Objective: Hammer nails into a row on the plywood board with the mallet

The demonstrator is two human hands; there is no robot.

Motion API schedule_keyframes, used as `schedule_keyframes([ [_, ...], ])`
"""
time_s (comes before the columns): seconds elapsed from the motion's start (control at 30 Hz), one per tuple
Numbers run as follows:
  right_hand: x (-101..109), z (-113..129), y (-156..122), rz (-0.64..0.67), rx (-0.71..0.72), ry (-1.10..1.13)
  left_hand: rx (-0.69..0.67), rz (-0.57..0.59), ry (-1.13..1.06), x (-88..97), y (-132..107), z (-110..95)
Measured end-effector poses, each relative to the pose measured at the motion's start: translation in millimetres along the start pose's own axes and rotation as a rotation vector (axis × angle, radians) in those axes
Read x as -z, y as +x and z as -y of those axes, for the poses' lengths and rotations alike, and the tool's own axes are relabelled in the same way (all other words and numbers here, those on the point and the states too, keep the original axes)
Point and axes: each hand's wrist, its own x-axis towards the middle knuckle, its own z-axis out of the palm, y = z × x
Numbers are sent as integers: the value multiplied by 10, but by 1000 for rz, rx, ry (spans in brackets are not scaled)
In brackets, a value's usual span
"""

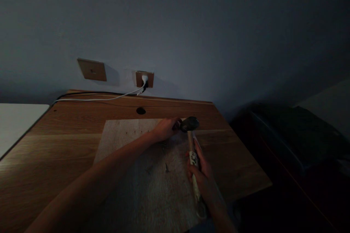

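My right hand [201,169] is wrapped round the wooden handle of a hammer [190,124], whose dark metal head points away from me. Beside that head, my left hand [168,128] rests low over a pale wooden board [142,189] with its fingertips pinched together. Whatever is between those fingertips is hidden by the hammer head and the dim light. A loose screw [166,168] lies on the board below my left wrist, and several more small metal pieces [164,146] lie near it. Along the board's far side runs a row of small dark spots [134,131].
The board lies on a wooden desk [240,160] with a round cable hole [140,110]. Behind it, a white plug [144,79] sits in a wall socket, its cable [95,99] running left. A white surface [22,123] adjoins at left; a dark bulky object [295,134] is at right.
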Motion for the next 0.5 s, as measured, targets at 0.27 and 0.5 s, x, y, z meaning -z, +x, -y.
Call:
schedule_keyframes([
  [0.27,-33,40,-16,-8,16,-32,18,8,36,12,-2,-9],
  [0.5,-3,-20,-9,-1,16,-53,6,4,13,8,1,-2],
])
